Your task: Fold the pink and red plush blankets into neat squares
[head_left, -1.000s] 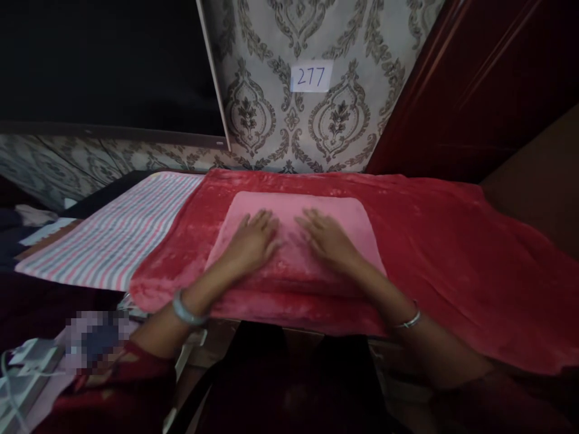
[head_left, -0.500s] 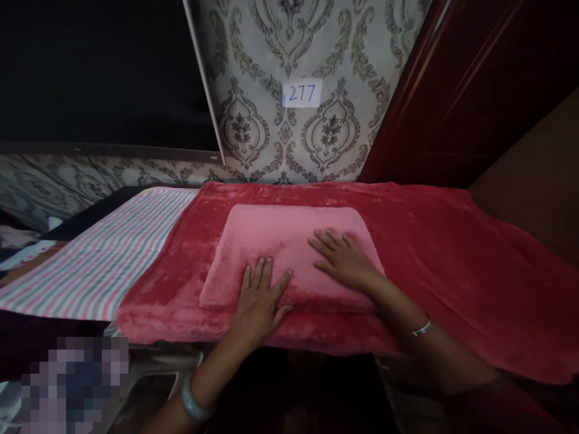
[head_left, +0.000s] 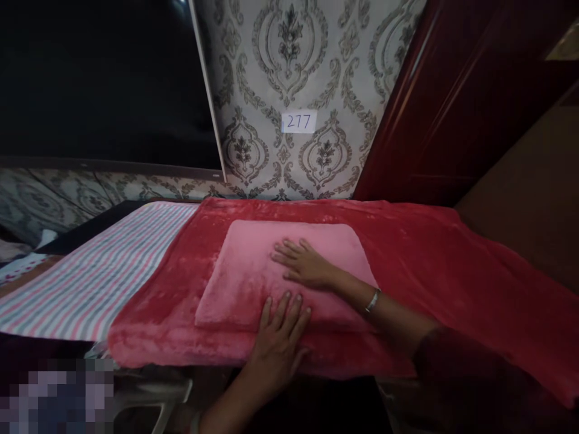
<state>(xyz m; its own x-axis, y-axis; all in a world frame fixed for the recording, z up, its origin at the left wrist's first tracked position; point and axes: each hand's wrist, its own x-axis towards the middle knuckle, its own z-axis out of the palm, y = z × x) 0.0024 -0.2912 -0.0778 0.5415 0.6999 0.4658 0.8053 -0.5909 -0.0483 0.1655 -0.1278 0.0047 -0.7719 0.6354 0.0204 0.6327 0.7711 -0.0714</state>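
Observation:
A pink plush pad, roughly rectangular and flat, lies on a red plush blanket spread over the table. It could be a folded piece of fabric; its layers cannot be made out. My right hand rests flat on the pad's middle, fingers spread and pointing left. At the pad's front edge is my left hand, palm down with the fingers apart, its fingertips on the pad and its palm over the blanket's front edge. Neither hand grips anything.
Left of the blanket lies a striped cloth. Behind stand a patterned wall with a paper label, a dark screen and a dark red wooden panel. A pale plastic stool or chair is below the front left edge.
My right hand has slid left across the pad to its middle. My left hand has shifted right and nearer me along the front edge. The view has tilted up slightly.

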